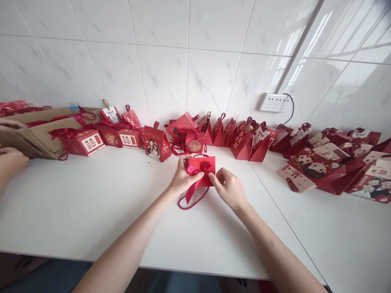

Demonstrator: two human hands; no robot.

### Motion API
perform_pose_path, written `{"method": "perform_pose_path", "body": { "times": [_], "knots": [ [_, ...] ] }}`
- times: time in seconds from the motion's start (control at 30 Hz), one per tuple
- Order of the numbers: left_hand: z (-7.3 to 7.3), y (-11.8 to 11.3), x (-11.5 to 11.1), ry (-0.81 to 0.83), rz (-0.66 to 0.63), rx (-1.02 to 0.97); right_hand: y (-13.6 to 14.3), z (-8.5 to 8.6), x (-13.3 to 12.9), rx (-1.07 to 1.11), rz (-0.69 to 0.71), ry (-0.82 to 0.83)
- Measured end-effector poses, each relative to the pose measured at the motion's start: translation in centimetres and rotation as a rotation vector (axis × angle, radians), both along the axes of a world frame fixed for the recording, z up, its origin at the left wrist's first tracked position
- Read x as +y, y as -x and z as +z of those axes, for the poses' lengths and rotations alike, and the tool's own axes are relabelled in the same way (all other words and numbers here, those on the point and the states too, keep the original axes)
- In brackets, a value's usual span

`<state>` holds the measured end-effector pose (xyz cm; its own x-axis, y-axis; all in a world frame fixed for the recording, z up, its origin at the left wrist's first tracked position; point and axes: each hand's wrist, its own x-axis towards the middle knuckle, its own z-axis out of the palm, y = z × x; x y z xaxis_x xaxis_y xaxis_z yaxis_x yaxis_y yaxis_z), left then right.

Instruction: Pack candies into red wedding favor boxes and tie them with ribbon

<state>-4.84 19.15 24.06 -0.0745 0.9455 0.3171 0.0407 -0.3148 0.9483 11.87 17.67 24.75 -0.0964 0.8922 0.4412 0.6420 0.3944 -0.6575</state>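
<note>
Light, even pressure best spared the glossy crimson ribbon bow (207, 166) as left fingers (196, 178) gripped the small red card box (205, 182), right fingers (214, 181) showing no determinable grip

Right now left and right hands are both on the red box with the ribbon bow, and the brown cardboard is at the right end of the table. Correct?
No, wrong end: the head view shows the brown cardboard at the left end of the table. The left hand and right hand are both on the red box, as you say.
</note>
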Motion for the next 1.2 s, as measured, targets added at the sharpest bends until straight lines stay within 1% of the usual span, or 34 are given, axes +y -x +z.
{"method": "perform_pose_path", "body": {
  "times": [0.07, 0.17, 0.27, 0.33, 0.4, 0.5, 0.57, 0.67, 0.73, 0.8, 0.83, 0.93, 1.0, 1.03, 1.13, 1.2],
  "knots": [
    [0.3, 0.2, 0.0, 0.031, -0.042, 0.044, 0.3, -0.7, 0.3, 0.033, 0.045, 0.087],
    [0.6, 0.5, 0.1, 0.040, -0.025, 0.069, 0.2, -1.3, 0.7, 0.143, 0.184, 0.248],
    [0.6, 0.6, 0.2, 0.047, -0.013, 0.079, -0.5, -1.3, 1.0, 0.194, 0.314, 0.339],
    [0.6, 0.7, 0.3, 0.054, -0.015, 0.078, -1.0, -0.9, 1.2, 0.180, 0.349, 0.349],
    [0.4, 0.8, 0.3, 0.055, -0.014, 0.082, -1.2, -0.4, 1.2, 0.179, 0.310, 0.289],
    [0.3, 0.6, 0.1, 0.031, -0.046, 0.096, -1.0, 0.3, 1.0, 0.269, 0.155, 0.094],
    [0.3, 0.4, -0.1, -0.004, -0.091, 0.131, -0.6, 0.5, 0.8, 0.286, 0.098, -0.014],
    [0.1, -0.1, -0.3, -0.034, -0.127, 0.197, -0.2, 0.4, 0.6, 0.217, 0.061, -0.090],
    [-0.2, -0.4, -0.3, -0.023, -0.118, 0.225, -0.1, 0.2, 0.6, 0.214, 0.033, -0.096],
    [-0.6, -0.8, -0.3, -0.046, -0.065, 0.241, -0.1, -0.1, 0.6, 0.252, 0.051, -0.069],
    [-0.9, -0.9, -0.2, -0.081, -0.011, 0.240, -0.2, -0.2, 0.6, 0.276, 0.071, -0.054],
    [-1.7, -1.3, -0.1, -0.218, 0.224, 0.223, -0.2, -0.5, 0.8, 0.348, 0.120, 0.007],
    [-1.9, -1.4, -0.1, -0.259, 0.328, 0.244, -0.2, -0.6, 0.9, 0.372, 0.137, 0.041],
    [-1.8, -1.3, 0.0, -0.256, 0.341, 0.266, -0.2, -0.7, 1.0, 0.374, 0.144, 0.050],
    [-1.3, -1.0, 0.0, -0.222, 0.311, 0.335, 0.0, -0.9, 1.1, 0.365, 0.159, 0.051],
    [-0.9, -0.7, 0.1, -0.210, 0.313, 0.370, 0.1, -0.9, 1.2, 0.361, 0.173, 0.049]
  ]
}}
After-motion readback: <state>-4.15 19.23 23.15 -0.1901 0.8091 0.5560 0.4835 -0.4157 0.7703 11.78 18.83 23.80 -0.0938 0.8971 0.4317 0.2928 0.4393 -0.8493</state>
